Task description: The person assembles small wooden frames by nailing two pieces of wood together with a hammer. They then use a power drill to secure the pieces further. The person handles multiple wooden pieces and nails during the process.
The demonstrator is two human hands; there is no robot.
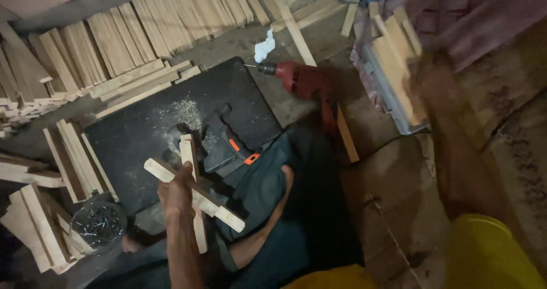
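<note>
Left hand [178, 191] clamped round crossed wooden slats [194, 193], held up near lap over black worktop [142, 135]. Right hand [436, 81] blurred at far right by tray of slats [393, 72]; grip cannot tell. Red drill [302, 79] parked far, bit pointing left. Screw tub [98, 223] near left, within reach.

Pale tan wooden strips [194, 192] crossed in the left hand [178, 191]; a black board [142, 135] dusted with light sawdust [185, 115]; a red drill [302, 79]; a black tool [228, 138] with orange marks; dark teal trousers [302, 209]; a yellow sleeve [490, 255]; a white rag [264, 46]; a maroon checked cloth [456, 10]
</note>
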